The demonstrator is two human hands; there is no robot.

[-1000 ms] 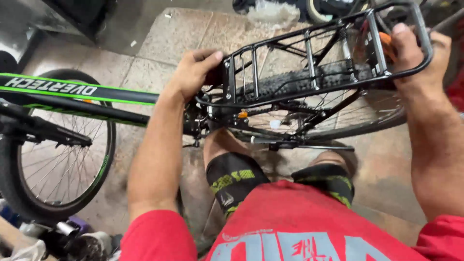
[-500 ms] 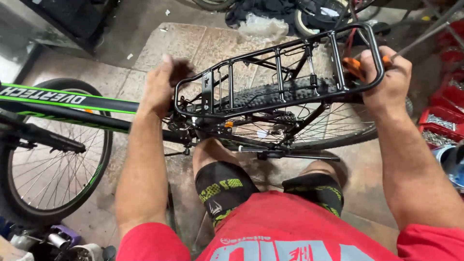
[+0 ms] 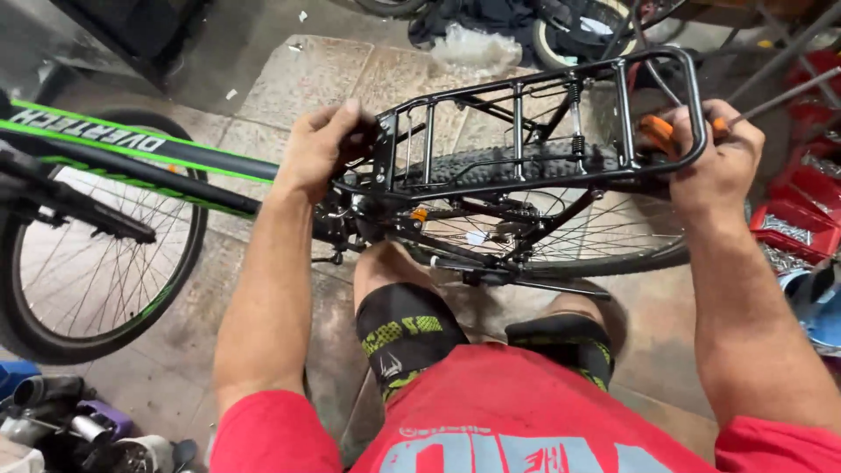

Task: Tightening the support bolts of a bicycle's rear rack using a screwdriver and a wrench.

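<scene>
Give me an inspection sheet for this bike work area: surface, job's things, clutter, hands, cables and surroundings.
Surface: worn grey stone floor, stained, scraps of paper on it.
Job's things: black metal rear rack sits above the knobbly rear tyre; black bicycle frame with green stripes runs off to the left.
Clutter: bottles and small cans at lower left; clear plastic bag at the top.
Hands: left hand grips the rack's front end; right hand grips the rack's rear end together with an orange-handled tool.
Cables: nothing seen.
Surroundings: red bins of screws at right; spare tyres at the top.
</scene>
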